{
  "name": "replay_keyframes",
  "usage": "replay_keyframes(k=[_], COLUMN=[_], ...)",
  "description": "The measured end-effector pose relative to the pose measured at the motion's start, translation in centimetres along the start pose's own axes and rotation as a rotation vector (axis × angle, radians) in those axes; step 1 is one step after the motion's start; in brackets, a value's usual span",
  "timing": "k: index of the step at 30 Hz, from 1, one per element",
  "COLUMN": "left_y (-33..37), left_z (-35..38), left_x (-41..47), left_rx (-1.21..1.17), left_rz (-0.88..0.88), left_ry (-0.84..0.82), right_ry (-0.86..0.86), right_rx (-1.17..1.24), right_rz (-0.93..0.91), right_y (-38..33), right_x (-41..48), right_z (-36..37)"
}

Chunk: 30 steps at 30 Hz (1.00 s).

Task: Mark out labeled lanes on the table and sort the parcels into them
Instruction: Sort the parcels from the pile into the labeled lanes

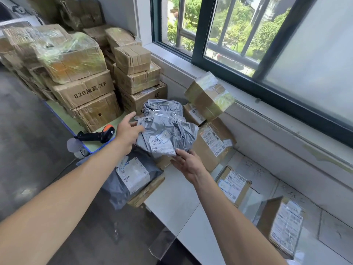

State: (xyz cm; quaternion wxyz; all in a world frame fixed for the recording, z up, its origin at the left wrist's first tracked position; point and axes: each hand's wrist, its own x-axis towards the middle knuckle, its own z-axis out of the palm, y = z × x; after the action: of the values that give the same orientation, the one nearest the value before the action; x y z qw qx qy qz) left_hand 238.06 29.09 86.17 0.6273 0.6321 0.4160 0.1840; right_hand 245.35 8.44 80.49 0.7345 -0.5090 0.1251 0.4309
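Far left of the hands, sealed cardboard cartons (82, 79) stand stacked in columns, some wrapped in film; what they contain cannot be seen. Just left of the left wrist lies a black and orange scanner (99, 134). The left hand (128, 131) is spread, its straight fingers laid against the left side of the crumpled grey parcel (166, 129), which sits between the two hands on top of the pile. Below the left forearm, a dark grey mailer bag (131, 178) lies label-up on a flat brown box. The right hand (188, 163) is turned palm-up with relaxed fingers under the parcel's near edge, its thumb tip touching the corner of the white shipping label; neither hand pinches the plastic. Right of the grip, a taped box (209, 96) leans tilted on other boxes beside the window sill, and a labeled brown box (214, 142) sits just beyond the right hand. Further right, the white table (181, 207) carries lined lanes with blurred handwriting (256, 167); a small box (232, 184) and an upright box (282, 224) stand in separate lanes.
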Motion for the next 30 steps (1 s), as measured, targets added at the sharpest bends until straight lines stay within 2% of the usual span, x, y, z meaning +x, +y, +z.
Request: replay_keyframes(k=[3,5,7,17,24,30], left_y=[0.8,1.4,1.9,1.5,0.6,-1.2], left_z=[0.2,0.6,1.3,6.6,10.2,13.5], left_x=[-0.7,-1.5,-2.5,-7.0,-10.1,-13.2], left_rx=[-0.158,-0.248,-0.222,-0.208,-0.089,-0.136], left_rz=[-0.068,-0.151,-0.207,-0.14,-0.135,-0.167], left_ry=[-0.019,-0.108,-0.194,-0.315,-0.477,-0.504], right_ry=[-0.08,-0.107,-0.102,-0.061,0.178,0.281], right_rx=[0.016,0.008,-0.018,-0.19,-0.194,-0.177], right_rz=[-0.085,-0.135,-0.177,-0.261,-0.386,-0.415], right_y=[-0.6,-1.0,-1.3,-2.7,-5.0,-5.6], right_x=[-0.9,-1.6,-2.4,-7.2,-10.0,-12.0], right_z=[-0.5,-1.0,-1.7,-8.1,-12.1,-15.8])
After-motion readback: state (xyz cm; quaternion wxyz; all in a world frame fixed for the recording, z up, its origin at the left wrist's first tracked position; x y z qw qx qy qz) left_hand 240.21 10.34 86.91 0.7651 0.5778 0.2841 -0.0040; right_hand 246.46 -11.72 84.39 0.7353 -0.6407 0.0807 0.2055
